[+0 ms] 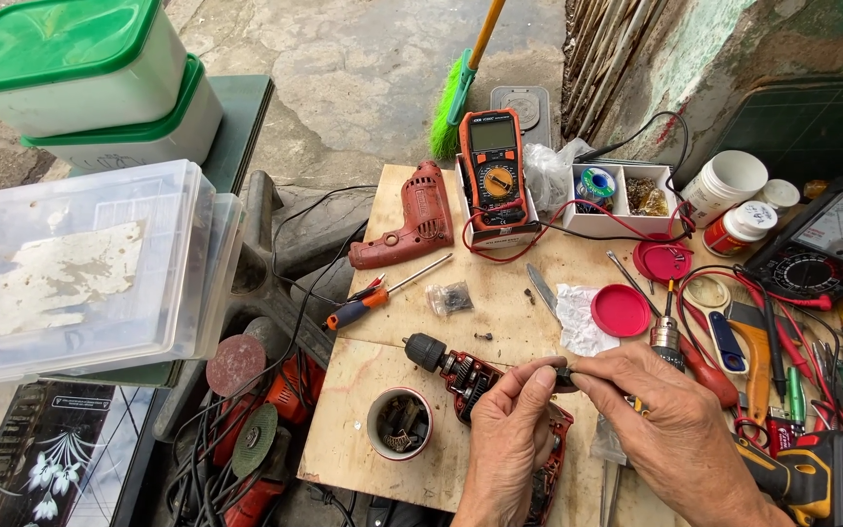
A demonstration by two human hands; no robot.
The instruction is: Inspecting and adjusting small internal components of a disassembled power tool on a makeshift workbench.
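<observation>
Plywood table [363, 429]: bare patch at 9 o'clock of hands, edge near. Left hand [507, 439] and right hand [670, 429] fingers pinch small dark part [563, 374] above opened red drill [475, 383].

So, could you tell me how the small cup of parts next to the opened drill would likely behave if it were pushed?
The cup stands upright on the plywood board, so it would probably slide rather than roll. It looks loaded with small dark parts, so likely bottom-heavy. Tipped, it would probably spill them. The left hand is close beside it.
</observation>
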